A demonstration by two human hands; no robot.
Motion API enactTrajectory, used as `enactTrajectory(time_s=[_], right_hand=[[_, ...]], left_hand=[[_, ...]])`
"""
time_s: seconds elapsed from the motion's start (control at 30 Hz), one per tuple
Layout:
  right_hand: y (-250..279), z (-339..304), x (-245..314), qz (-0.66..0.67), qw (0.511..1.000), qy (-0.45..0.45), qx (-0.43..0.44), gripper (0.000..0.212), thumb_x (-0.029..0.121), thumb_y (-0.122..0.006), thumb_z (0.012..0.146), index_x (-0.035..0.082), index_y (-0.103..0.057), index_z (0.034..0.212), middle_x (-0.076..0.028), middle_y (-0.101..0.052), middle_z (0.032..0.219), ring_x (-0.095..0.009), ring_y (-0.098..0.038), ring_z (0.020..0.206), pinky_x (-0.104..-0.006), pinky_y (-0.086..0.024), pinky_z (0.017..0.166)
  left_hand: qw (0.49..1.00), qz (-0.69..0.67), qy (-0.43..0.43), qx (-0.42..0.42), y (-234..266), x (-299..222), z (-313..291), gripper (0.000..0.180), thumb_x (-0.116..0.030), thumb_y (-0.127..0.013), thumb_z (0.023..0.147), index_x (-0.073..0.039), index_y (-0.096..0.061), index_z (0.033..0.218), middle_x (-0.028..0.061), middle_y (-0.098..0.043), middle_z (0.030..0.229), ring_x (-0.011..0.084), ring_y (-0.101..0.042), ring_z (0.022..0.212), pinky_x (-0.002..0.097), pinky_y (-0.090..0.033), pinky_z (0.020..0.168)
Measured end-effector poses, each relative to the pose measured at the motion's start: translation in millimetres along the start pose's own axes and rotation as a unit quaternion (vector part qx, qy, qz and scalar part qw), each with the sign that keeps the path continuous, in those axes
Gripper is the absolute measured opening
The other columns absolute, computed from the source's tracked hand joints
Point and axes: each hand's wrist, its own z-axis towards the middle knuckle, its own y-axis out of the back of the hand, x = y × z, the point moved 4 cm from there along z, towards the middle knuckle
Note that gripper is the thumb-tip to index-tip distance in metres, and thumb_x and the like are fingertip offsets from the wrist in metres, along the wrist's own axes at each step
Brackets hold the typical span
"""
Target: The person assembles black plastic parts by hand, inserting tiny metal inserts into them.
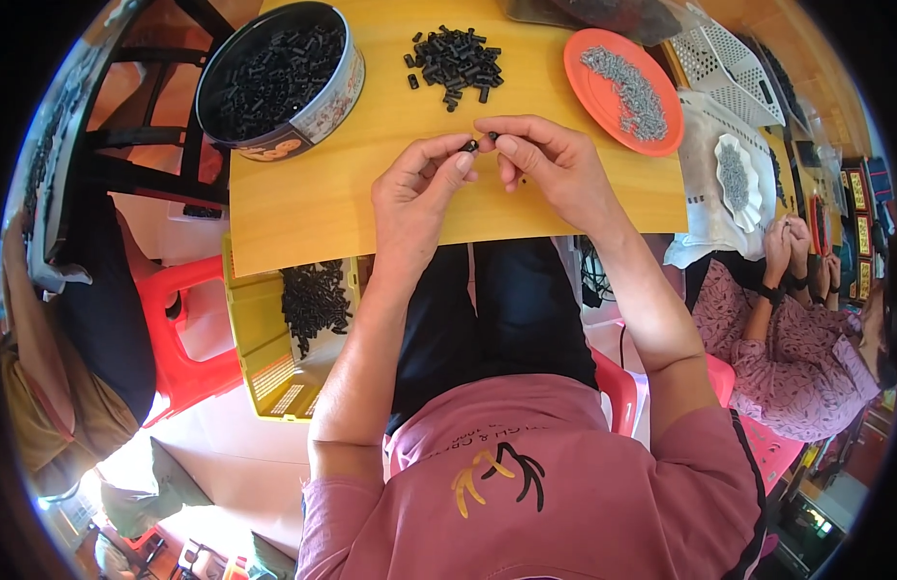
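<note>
Above the near part of the table, both my hands are raised close together with their fingertips almost meeting. My left hand (417,188) pinches a small black cylindrical part (470,146) between thumb and forefinger. A second tiny dark piece (494,136) sits between the thumb and forefinger of my right hand (559,174); its exact kind is too small to make out. Beyond my hands lies a loose pile of short black cylindrical parts (455,63). To the right of it, a red plate (586,101) bears many small silver metal pieces (634,92).
A round tin (337,111) full of black parts stands at the table's left. Below the table's left edge, a yellow crate (260,333) holds more. White perforated basket (724,68) at far right. Other people sit right and left; a red stool (182,329) is left.
</note>
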Motion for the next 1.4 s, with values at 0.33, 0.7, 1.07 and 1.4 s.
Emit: enactTrajectory(time_s=[0.33, 0.7, 1.07, 1.4], right_hand=[[-1.9, -2.3, -2.2, 0.053, 0.998, -0.013, 0.002, 0.025, 0.013, -0.057, 0.099, 0.001, -0.064, 0.121, -0.001, -0.065, 0.098, -0.006, -0.056, 0.075, -0.0210, -0.048, 0.069], [-0.5, -0.1, -4.0, 0.101, 0.995, -0.017, -0.006, 0.022, 0.015, -0.066, 0.094, -0.002, -0.067, 0.108, -0.003, -0.067, 0.091, -0.007, -0.059, 0.070, -0.0215, -0.049, 0.067], [-9.1, 1.8, 6.0, -0.058, 0.997, 0.013, -0.054, 0.015, 0.012, -0.067, 0.093, -0.002, -0.067, 0.100, -0.003, -0.067, 0.086, -0.006, -0.057, 0.068, -0.0207, -0.047, 0.063], [-19.3, 2.3, -2.0, -0.054, 0.993, 0.058, -0.090, 0.012, 0.008, -0.066, 0.093, -0.003, -0.066, 0.099, -0.004, -0.067, 0.084, -0.008, -0.060, 0.071, -0.0223, -0.050, 0.066]], left_hand=[[1.000, -0.004, -0.003, -0.003, -0.7, -1.6, -0.9, 0.022, -0.002, -0.065, 0.092, 0.003, -0.066, 0.113, 0.0071, -0.069, 0.101, 0.0109, -0.063, 0.085, 0.0234, -0.052, 0.078], [1.000, -0.001, -0.008, 0.002, 0.5, 0.3, -1.9, 0.023, -0.005, -0.066, 0.092, 0.003, -0.066, 0.114, 0.0077, -0.069, 0.101, 0.0120, -0.063, 0.084, 0.0246, -0.050, 0.078], [0.999, 0.035, -0.024, 0.008, 3.2, 4.8, -1.1, 0.021, -0.002, -0.066, 0.091, 0.002, -0.068, 0.111, 0.0053, -0.068, 0.098, 0.0109, -0.061, 0.083, 0.0239, -0.049, 0.078], [0.999, 0.025, 0.019, -0.016, 2.0, -2.8, 0.0, 0.015, -0.002, -0.067, 0.090, 0.001, -0.068, 0.105, 0.0035, -0.068, 0.093, 0.0085, -0.061, 0.077, 0.0226, -0.050, 0.072]])
